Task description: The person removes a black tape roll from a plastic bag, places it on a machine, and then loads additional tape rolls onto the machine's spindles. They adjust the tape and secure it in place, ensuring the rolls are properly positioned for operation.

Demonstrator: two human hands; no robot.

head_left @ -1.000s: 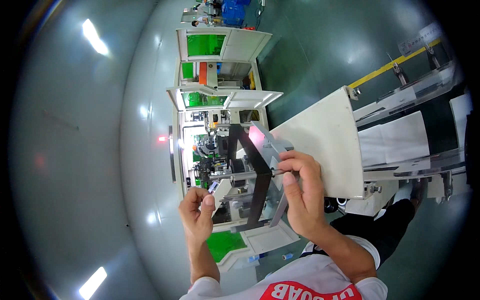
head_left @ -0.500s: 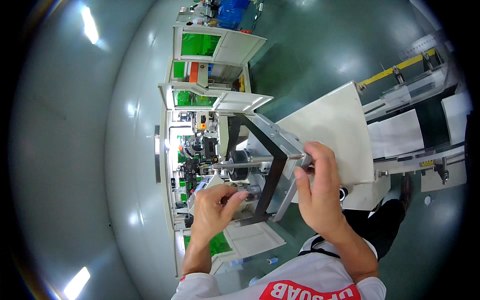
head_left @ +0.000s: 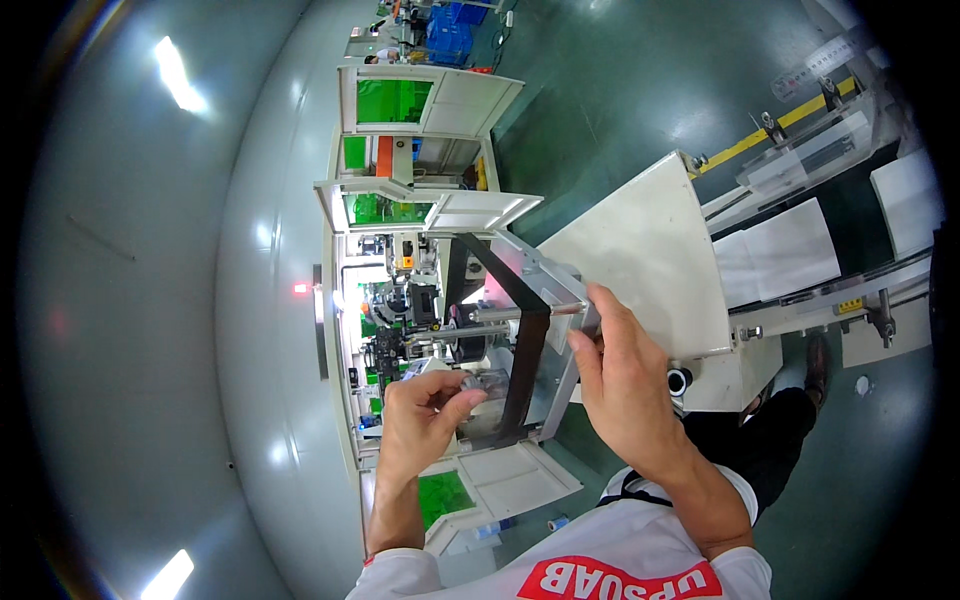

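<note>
My left hand (head_left: 425, 415) is closed, thumb and fingertips pinching the end of a clear, greyish cylindrical piece (head_left: 490, 382). That piece sits inside a loop of black belt (head_left: 528, 365) stretched over metal rods. My right hand (head_left: 630, 390) wraps round the edge of the grey metal plate (head_left: 578, 308) that carries the rods, thumb on the near side and fingers over the top. A dark roller (head_left: 467, 335) on a shiny rod (head_left: 440, 335) lies just beyond my left fingertips. The palm hides part of the plate's edge.
A cream machine cabinet (head_left: 640, 255) stands to the right, beside a conveyor with white sheets (head_left: 780, 255). Cabinet doors with green windows (head_left: 393, 101) hang open at the far side, and another open door (head_left: 520, 475) is close below my left hand. A black-and-white roll (head_left: 680, 380) sits by my right wrist.
The view has shifted slightly, and both hands keep their places on the belt assembly. A red light now glows on the left, with a pinkish tint behind the belt.
</note>
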